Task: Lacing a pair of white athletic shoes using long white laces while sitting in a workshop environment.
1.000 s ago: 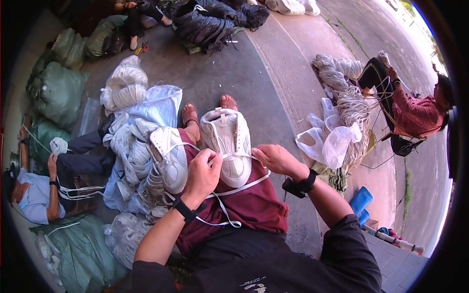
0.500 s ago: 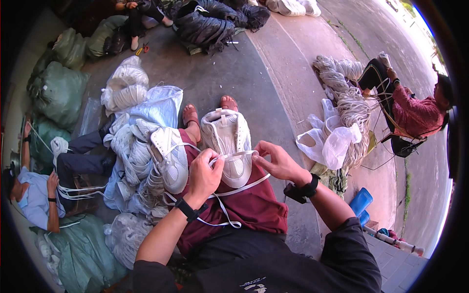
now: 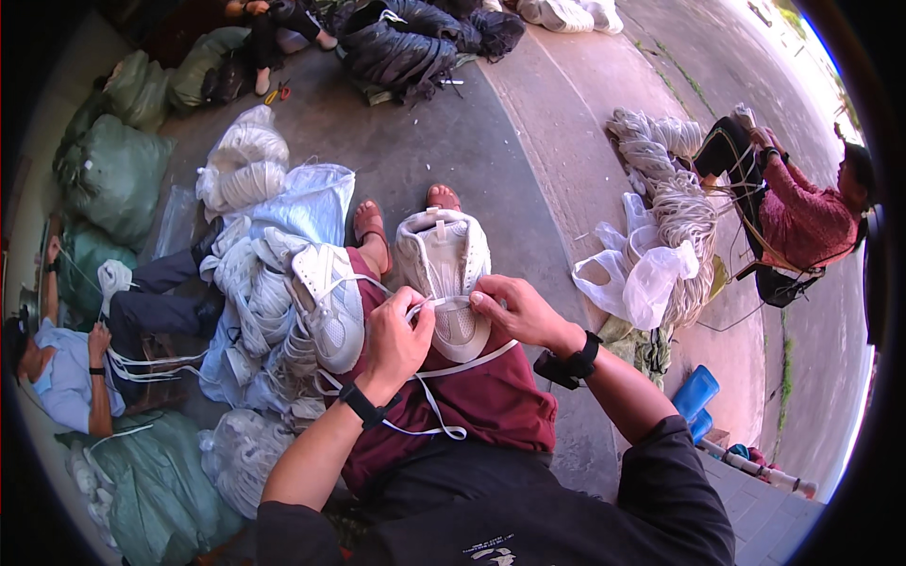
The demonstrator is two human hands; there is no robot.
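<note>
A white sneaker (image 3: 461, 347) rests on my lap, toe toward me, with its tongue and eyelet flaps spread. Across its vamp runs a flat white shoelace (image 3: 455, 300). At the sneaker's left edge, my left hand (image 3: 396, 344) pinches the lace between thumb and fingers. My right hand (image 3: 521, 311) grips the lace at the sneaker's right side, fingers close to the lowest eyelets. A second white sneaker (image 3: 337, 335) lies to the left, a lace passing through its upper part. Loose lace loops over my dark red shorts (image 3: 500, 396).
White cord bundles (image 3: 260, 292) and a pale blue sack (image 3: 316, 193) lie at left, beside a seated person (image 3: 75, 368). Green sacks (image 3: 118, 179) line the left wall. At right, another seated person (image 3: 802, 208) is near cord coils (image 3: 684, 208), plastic bags (image 3: 651, 274) and blue boots (image 3: 696, 391).
My right hand has moved slightly left, closer to the sneaker's eyelets, with the lace between its fingers. The right sneaker has shifted slightly right. My left hand keeps its pinch.
</note>
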